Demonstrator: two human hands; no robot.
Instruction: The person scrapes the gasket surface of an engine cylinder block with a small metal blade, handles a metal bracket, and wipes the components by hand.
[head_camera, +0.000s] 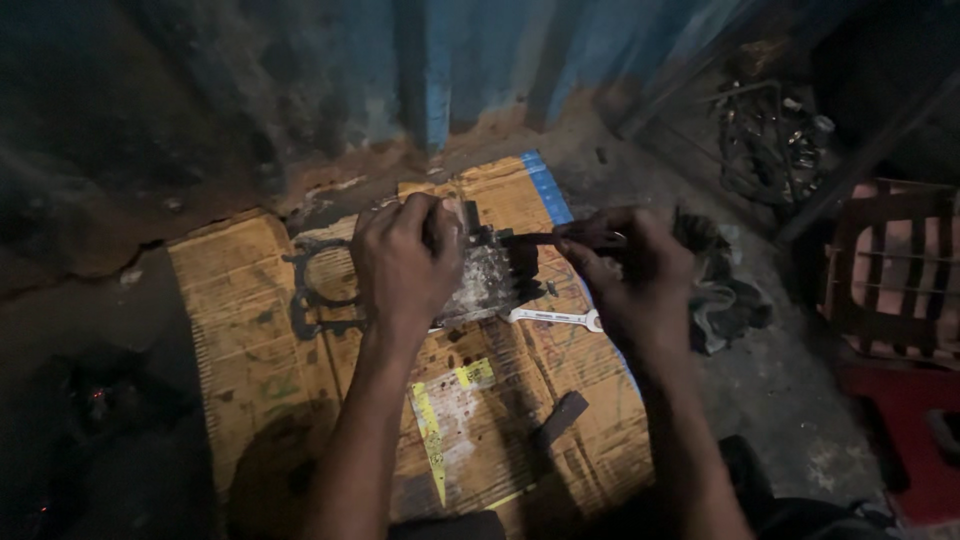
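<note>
From the head camera, the person works on a sheet of flattened cardboard (300, 400) laid on a grimy floor against a blue, stained wall. The left hand (405, 262) lies over the top of a grey, dirty metal engine part (490, 280) at the far middle of the cardboard, its fingers curled down and clamped on the casting. The right hand (635, 270) is just to the right of the part, fingers pinched together on a thin dark tool (530, 239) whose tip reaches the part's upper right edge.

A silver spanner (555, 318) lies on the cardboard just near of the part, close to the right hand. A dark gasket (315, 290) lies flat to the left, partly under the left wrist. A small dark block (562, 415) sits nearer, toward the right edge.

The risk, as judged here: the tool could slip off the oily metal and jab the steadying hand, since that hand sits so close to the tip. The light is also poor, so small pieces could get lost on the floor.

As for containers, a red slatted crate (900, 275) stands at the far right; its contents cannot be made out. A crumpled rag (725, 300) lies beside the right hand.
</note>
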